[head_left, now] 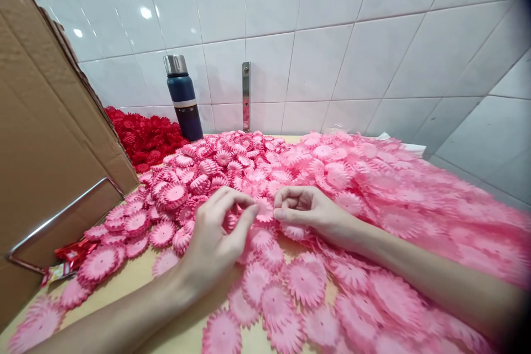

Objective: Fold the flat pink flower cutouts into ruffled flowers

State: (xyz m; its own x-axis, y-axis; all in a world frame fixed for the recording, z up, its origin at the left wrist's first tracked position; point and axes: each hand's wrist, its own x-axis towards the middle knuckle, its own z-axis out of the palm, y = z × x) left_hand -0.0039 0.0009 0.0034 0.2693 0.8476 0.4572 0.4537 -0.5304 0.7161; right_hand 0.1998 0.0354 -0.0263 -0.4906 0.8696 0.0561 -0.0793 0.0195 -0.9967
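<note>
My left hand (222, 232) is closed in a pinch, thumb and forefinger meeting at the left edge of a pale pink scalloped flower-petal disc (264, 210). At the disc's other edge my right hand (301, 207) pinches too, with its remaining fingers curled in. Both hands hover over a wide heap of similar pink discs. To the left are stacked, darker-edged pink petal discs (172, 193). On the right lie looser, flatter, sheer petal discs (398, 221). Several single petal discs (277, 304) are scattered on the tabletop in front of me.
A cardboard box (53, 138) with a metal wire handle (62, 213) stands at the left. Behind are a red petal pile (145, 138) and a dark blue bottle (185, 99). A metal bracket (246, 94) is on the tiled wall. Red wrappers (74, 254) lie by the box.
</note>
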